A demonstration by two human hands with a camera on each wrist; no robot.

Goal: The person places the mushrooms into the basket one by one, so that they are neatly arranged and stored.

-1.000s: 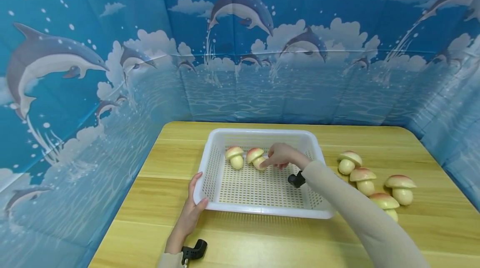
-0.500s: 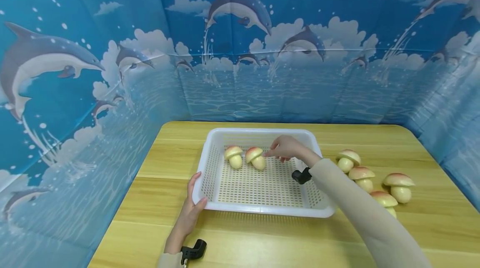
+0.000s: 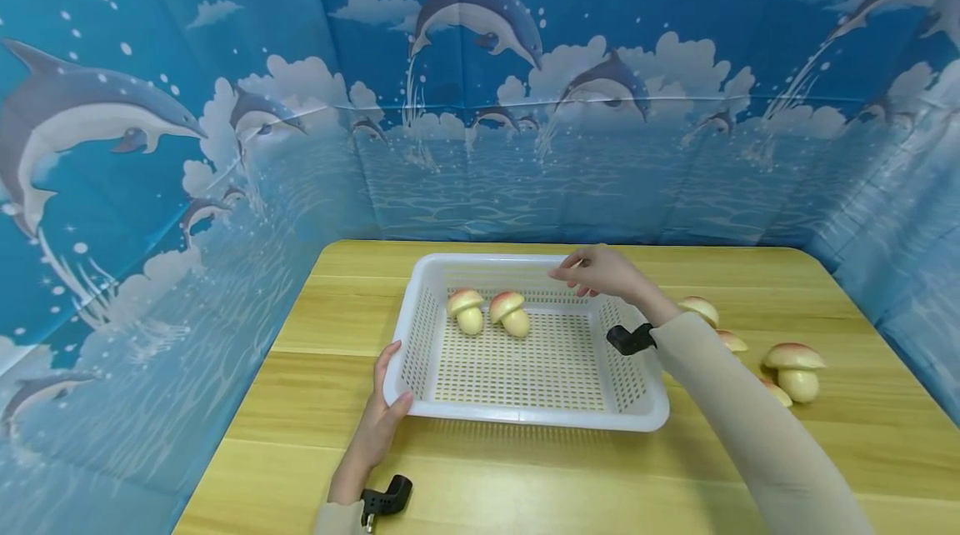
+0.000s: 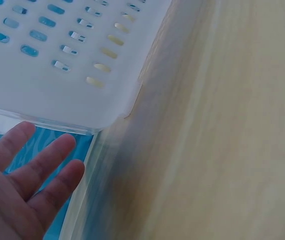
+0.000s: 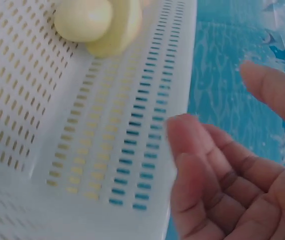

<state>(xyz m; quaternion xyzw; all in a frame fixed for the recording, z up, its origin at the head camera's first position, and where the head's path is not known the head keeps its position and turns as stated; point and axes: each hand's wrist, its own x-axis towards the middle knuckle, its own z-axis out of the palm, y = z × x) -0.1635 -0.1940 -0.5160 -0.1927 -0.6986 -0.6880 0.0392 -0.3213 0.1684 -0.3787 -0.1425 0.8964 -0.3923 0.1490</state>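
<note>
Here two toy mushrooms (image 3: 491,312) lie in the white perforated basket (image 3: 525,414) on the table, light, rigid-looking, best pinched by the cap; left hand (image 3: 382,418) rests open-fingered against basket corner, right hand (image 3: 596,270) hovers loosely open, empty

A light wooden table (image 3: 525,477) with rounded far corners stands inside a three-sided blue cloth backdrop (image 3: 225,102). The cloth is printed with leaping dolphins, white clouds and rippled sea, and shows fold creases. Even, bright light falls over the tabletop.
</note>
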